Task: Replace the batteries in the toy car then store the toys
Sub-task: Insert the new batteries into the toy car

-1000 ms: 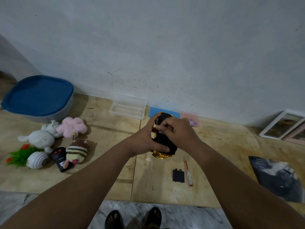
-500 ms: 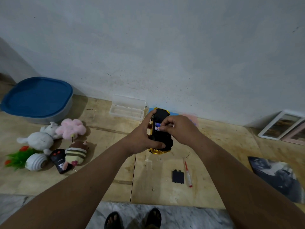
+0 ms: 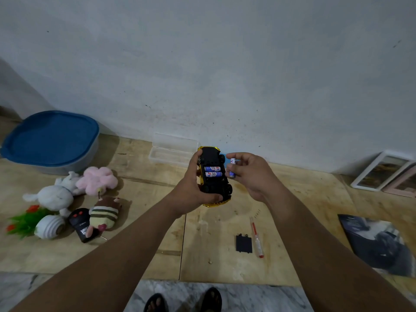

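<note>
The left hand [image 3: 193, 188] is gripping the toy car [image 3: 213, 176], fingers and thumb curled round its body, and is holding it upside down above the wooden surface [image 3: 139, 251], so that its black underside is facing the camera. The battery bay is lying open, and two blue-and-white batteries [image 3: 212, 171] are sitting in it side by side. Just right of the car, the right hand [image 3: 249, 174] is pinching a single battery [image 3: 232, 168] between thumb and fingertips, holding it clear of the car.

On the surface, nearer and to the right, a black battery cover [image 3: 243, 243] is lying flat with a small red-handled screwdriver [image 3: 256, 238] just beside it. Far behind the car, a clear plastic case [image 3: 171, 150] is lying open against the wall. At the far left a container with a blue lid [image 3: 50, 137] is standing, and nearer than it a cluster of plush toys [image 3: 78, 194] is lying together with a black remote control [image 3: 80, 224]. Picture frames [image 3: 385, 174] are leaning at the far right.
</note>
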